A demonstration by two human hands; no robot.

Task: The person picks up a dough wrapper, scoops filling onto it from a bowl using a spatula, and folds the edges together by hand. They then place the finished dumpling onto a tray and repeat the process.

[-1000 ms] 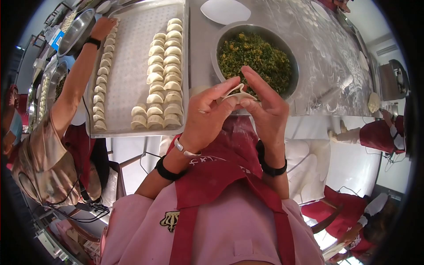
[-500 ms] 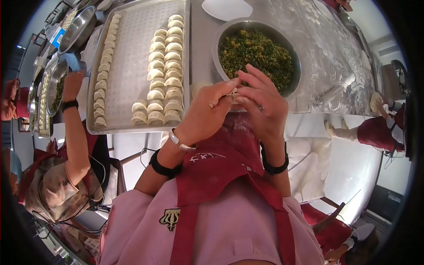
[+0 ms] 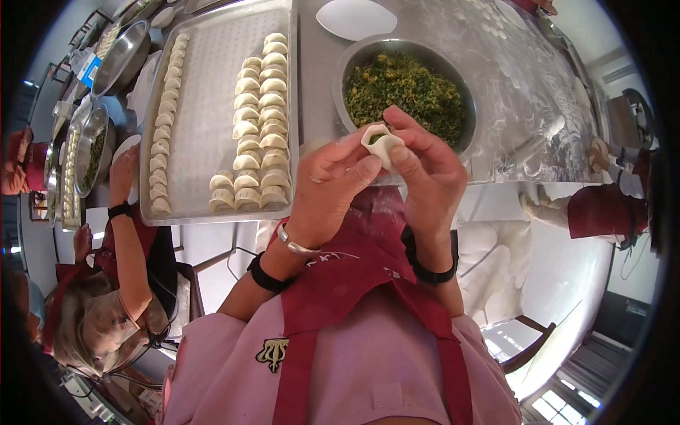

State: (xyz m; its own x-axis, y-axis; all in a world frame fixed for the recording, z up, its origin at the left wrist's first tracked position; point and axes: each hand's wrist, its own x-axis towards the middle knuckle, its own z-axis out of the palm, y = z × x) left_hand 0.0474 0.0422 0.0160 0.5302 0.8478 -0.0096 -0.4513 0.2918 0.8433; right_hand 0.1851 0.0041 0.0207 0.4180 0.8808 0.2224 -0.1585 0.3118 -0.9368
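Observation:
A partly folded dumpling (image 3: pixel 383 146) is pinched between my two hands, its top gaping and green filling showing inside. My left hand (image 3: pixel 335 177), with a silver bangle at the wrist, grips its left side. On its right side, the thumb and fingers of my right hand (image 3: pixel 433 164) press the dough. Just beyond my hands stands a steel bowl (image 3: pixel 345 79) of chopped green and yellow filling (image 3: pixel 407 92). To the left, a metal tray (image 3: pixel 205 92) carries rows of pleated dumplings (image 3: pixel 273 99), with a single row along its far left side.
A white plate (image 3: pixel 356 19) lies behind the bowl. Flour covers the steel table (image 3: pixel 524 92) at right. On the left, a co-worker's arm (image 3: pixel 127 219) reaches toward another bowl of filling (image 3: pixel 92 152). Another person in a red apron (image 3: pixel 602 211) stands at far right.
My hands have turned and parted slightly, so the dumpling's open top and filling now show. The view has shifted a little. The co-worker's hand at left has moved down, near a white round piece.

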